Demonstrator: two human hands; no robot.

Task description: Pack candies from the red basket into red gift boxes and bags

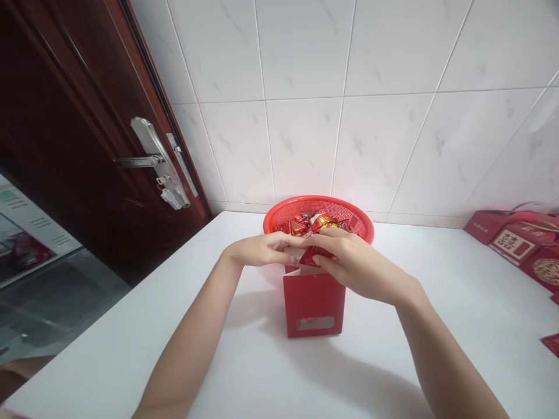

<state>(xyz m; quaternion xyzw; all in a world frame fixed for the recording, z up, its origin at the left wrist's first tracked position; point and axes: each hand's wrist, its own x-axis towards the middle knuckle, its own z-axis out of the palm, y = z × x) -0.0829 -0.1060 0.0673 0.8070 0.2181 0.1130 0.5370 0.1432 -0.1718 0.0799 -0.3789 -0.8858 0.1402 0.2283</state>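
A red paper gift box stands upright on the white table, its top open and a small clear window low on its front. My left hand pinches the box's upper back edge from the left. Over the opening, my right hand grips a red-wrapped candy between thumb and fingers. Part of that wrapper is hidden by the fingers. Just behind the box and hands sits a red plastic basket holding several shiny wrapped candies.
Red gift boxes with printed characters stand at the far right of the white table. A red packet lies at the right edge. White wall tiles rise behind, and a dark red door stands on the left.
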